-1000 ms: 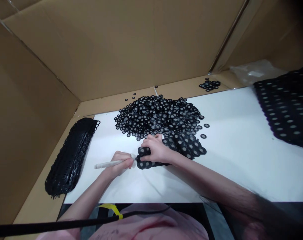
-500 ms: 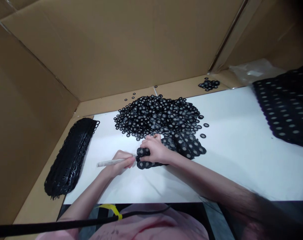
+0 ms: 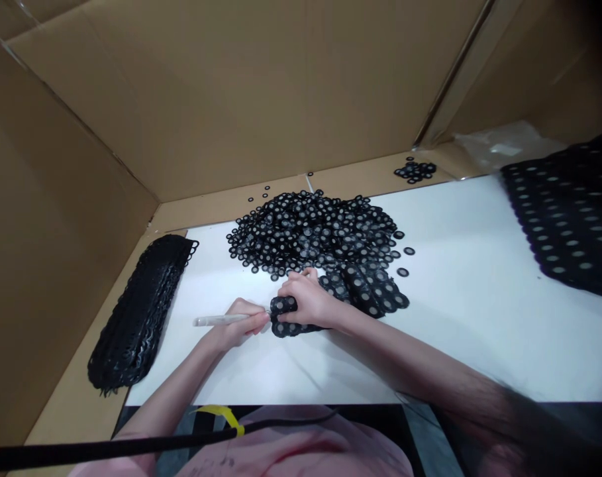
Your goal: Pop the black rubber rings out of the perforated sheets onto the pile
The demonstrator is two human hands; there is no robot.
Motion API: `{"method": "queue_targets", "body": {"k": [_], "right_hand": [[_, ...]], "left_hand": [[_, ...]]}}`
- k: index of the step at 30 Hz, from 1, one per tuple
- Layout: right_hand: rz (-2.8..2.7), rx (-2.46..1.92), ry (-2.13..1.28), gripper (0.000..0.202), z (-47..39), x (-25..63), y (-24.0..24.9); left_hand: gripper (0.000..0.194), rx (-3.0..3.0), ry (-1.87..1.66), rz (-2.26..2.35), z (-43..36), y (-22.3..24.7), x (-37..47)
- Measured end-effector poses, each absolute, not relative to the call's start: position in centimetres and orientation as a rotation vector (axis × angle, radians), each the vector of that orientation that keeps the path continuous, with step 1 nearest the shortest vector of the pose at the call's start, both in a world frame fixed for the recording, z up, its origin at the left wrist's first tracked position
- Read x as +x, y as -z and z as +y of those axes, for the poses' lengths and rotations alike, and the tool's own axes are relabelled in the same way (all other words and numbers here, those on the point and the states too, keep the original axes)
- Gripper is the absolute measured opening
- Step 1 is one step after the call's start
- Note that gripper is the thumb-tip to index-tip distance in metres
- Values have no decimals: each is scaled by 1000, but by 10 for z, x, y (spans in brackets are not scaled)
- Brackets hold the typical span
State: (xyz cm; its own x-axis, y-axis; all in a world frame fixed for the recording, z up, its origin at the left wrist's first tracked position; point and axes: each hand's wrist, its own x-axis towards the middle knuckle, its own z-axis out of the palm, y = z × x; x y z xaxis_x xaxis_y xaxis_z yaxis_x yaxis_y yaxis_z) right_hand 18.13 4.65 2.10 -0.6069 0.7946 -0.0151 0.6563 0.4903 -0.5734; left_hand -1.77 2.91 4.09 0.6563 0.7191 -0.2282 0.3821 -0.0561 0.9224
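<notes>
My left hand (image 3: 244,322) is closed around a slim white pen-like tool (image 3: 208,320). The tool's thin tip meets the left edge of a black rubbery sheet (image 3: 390,295) dotted with pale round spots. My right hand (image 3: 310,301) grips that sheet near the same edge, thumb and fingers apart on either side of a short piece of it. Just beyond my hands lies a wide heap of small black rings (image 3: 310,228) with pale centres. What the right fingertips press on underneath is hidden.
A stack of black perforated strips (image 3: 142,311) lies to the left. More black dotted sheet (image 3: 573,218) hangs over the right side. A small cluster of rings (image 3: 416,170) and a clear plastic bag (image 3: 509,142) sit at the back, before cardboard walls (image 3: 231,99).
Both hands stay almost in place. The tool's tip has shifted very slightly at the sheet's left edge, and the camera view has moved a little.
</notes>
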Motion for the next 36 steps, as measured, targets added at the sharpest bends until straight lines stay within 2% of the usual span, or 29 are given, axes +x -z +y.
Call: {"method": "queue_targets", "body": {"k": [11,20,25,30,33,36], "right_hand": [[-2455,-1214,-799,27,46,181,-19],[-2472,-1216,-812,21,46,180,-24],[-2449,-1249,-813,25,45,182,-26],[-2383,-1340,-831,46,46,182,-27],[-2442,-1363,-826,34,47,181,-28],[-2459,-1334,-859,31,47,181,-30]], "left_hand": [[46,1624,-385,892,32,-29,-21],[44,1683,-302,874,30,-39,-16],[44,1764,-384,948,27,-28,-20],[42,1902,-498,952,27,-21,-22],[41,1918,-555,899,26,-20,-22],[43,1820,-602,899,25,-20,-25]]}}
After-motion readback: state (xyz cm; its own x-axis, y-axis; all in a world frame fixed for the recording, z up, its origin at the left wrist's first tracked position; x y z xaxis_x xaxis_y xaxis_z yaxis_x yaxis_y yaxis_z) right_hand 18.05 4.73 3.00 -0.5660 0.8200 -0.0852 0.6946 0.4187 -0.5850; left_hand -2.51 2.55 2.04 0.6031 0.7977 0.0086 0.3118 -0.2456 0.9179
